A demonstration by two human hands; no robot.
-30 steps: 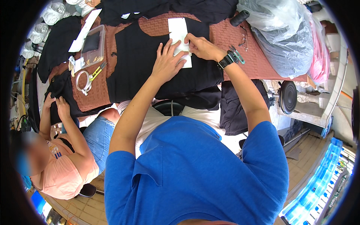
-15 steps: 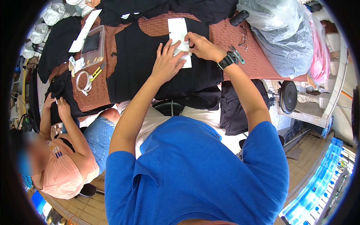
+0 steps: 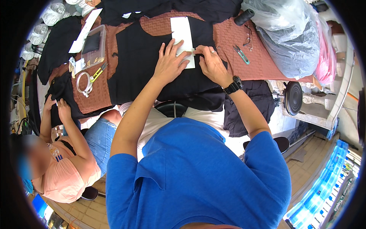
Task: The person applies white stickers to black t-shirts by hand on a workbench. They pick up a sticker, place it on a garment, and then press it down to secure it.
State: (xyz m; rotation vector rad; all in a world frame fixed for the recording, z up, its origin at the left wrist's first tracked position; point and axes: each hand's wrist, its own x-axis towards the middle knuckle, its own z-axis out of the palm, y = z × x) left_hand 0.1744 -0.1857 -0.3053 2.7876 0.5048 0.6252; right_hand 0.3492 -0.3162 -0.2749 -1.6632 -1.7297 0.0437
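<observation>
A black cloth piece (image 3: 137, 57) with a curved cut-out lies spread on the table before me. On it rests a narrow white paper strip (image 3: 180, 27), lengthwise away from me. My left hand (image 3: 168, 63) presses down with fingers apart, partly on the strip and partly on the cloth. At the strip's right edge, my right hand (image 3: 214, 68) has its fingers bent together, the fingertips close to those of my left hand. A tiny pale thing seems to sit at its fingertips, too small to make out. Right of that hand lie teal thread snips (image 3: 241, 55).
Brown patterned cloth (image 3: 263, 63) covers the table. Leftward are a clear plastic box (image 3: 102, 47), yellow-handled snips (image 3: 98, 73) and a white ring-shaped coil (image 3: 79, 84). A black thread cone (image 3: 244, 17), eyeglasses (image 3: 249, 38) and a large plastic bag (image 3: 286, 42) lie right. A co-worker (image 3: 70, 168) handles black cloth.
My right hand has come nearer to me and turned, its fingertips now at the strip's right edge. Its wrist has moved off the teal snips. My left hand stays put.
</observation>
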